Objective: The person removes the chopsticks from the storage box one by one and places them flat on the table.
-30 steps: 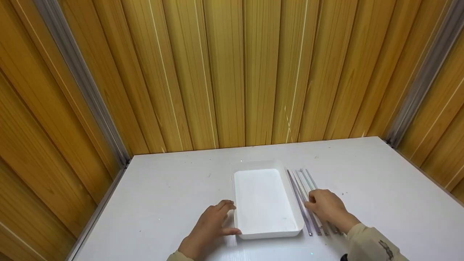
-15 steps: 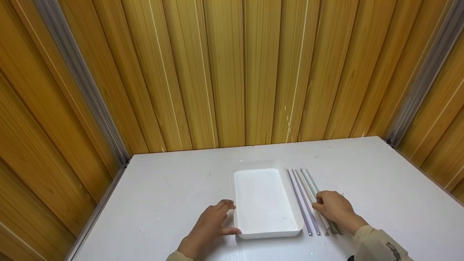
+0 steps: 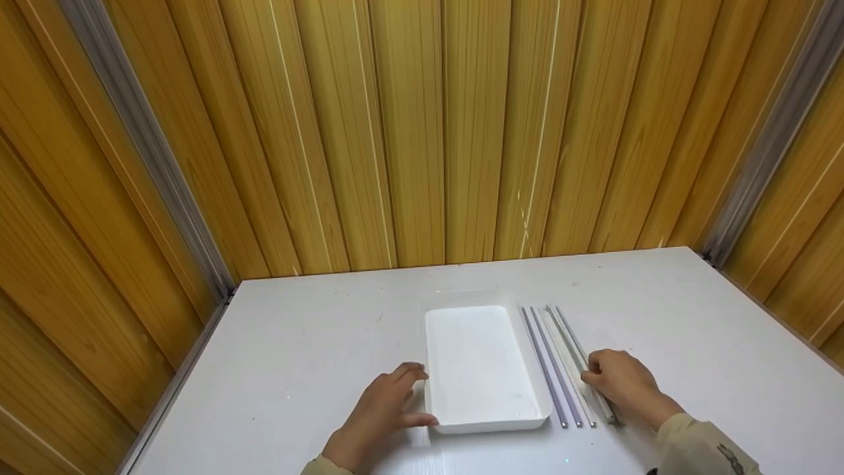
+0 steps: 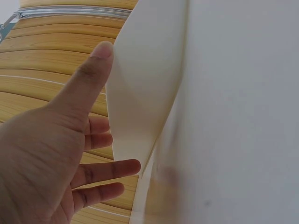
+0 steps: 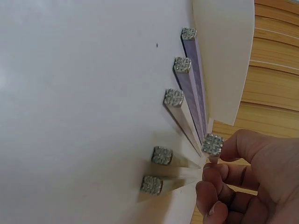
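Observation:
A white rectangular tray (image 3: pixel 475 363) lies on the table. My left hand (image 3: pixel 382 399) touches its left side, thumb at the near corner; in the left wrist view the thumb (image 4: pixel 88 77) meets the rim and the fingers are spread. Right of the tray several chopsticks lie side by side, including two purple ones (image 5: pixel 187 77) and a pale one (image 5: pixel 180 105). My right hand (image 3: pixel 623 379) is over the right end of the row. In the right wrist view it pinches one chopstick (image 5: pixel 213 144), raised above two greenish ones (image 5: pixel 162 155). The patterned square ends face the camera.
The white tabletop (image 3: pixel 316 356) extends around the tray. Wood-patterned panels (image 3: pixel 409 132) stand behind it and at both sides, with grey metal posts (image 3: pixel 158 145) in the corners.
My right hand has shifted right across the row, moving a chopstick away from the pale one toward the greenish pair. My left hand has stayed at the tray.

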The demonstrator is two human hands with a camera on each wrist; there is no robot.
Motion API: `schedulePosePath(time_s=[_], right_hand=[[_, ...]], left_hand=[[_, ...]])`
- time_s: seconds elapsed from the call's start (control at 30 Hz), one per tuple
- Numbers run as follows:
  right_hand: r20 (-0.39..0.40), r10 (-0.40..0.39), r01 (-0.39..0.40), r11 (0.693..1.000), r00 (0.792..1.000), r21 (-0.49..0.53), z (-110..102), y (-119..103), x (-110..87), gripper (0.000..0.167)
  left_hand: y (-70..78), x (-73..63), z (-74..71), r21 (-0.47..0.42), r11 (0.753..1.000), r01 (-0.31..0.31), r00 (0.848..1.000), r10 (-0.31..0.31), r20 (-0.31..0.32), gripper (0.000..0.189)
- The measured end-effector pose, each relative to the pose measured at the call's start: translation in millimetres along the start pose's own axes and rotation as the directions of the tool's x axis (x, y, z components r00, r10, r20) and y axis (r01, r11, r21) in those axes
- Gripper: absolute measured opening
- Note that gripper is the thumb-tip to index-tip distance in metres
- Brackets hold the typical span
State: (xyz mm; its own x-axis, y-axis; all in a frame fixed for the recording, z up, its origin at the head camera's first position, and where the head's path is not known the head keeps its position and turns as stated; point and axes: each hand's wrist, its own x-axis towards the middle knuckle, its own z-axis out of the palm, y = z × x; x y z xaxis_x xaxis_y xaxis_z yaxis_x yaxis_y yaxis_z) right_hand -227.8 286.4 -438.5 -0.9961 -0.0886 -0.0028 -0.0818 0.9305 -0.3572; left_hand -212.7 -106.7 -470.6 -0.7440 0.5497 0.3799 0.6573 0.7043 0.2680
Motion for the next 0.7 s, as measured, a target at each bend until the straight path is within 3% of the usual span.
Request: schedulePosePath(time_s=[0.7], right_hand=[[0.060, 0.043, -0.043, 0.999, 0.997, 0.007, -5, 38, -3.7, 0.020]], left_hand=[[2.5, 0.6, 0.7, -0.015, 1.000, -0.015, 1.000, 0.015, -0.008, 0.066]])
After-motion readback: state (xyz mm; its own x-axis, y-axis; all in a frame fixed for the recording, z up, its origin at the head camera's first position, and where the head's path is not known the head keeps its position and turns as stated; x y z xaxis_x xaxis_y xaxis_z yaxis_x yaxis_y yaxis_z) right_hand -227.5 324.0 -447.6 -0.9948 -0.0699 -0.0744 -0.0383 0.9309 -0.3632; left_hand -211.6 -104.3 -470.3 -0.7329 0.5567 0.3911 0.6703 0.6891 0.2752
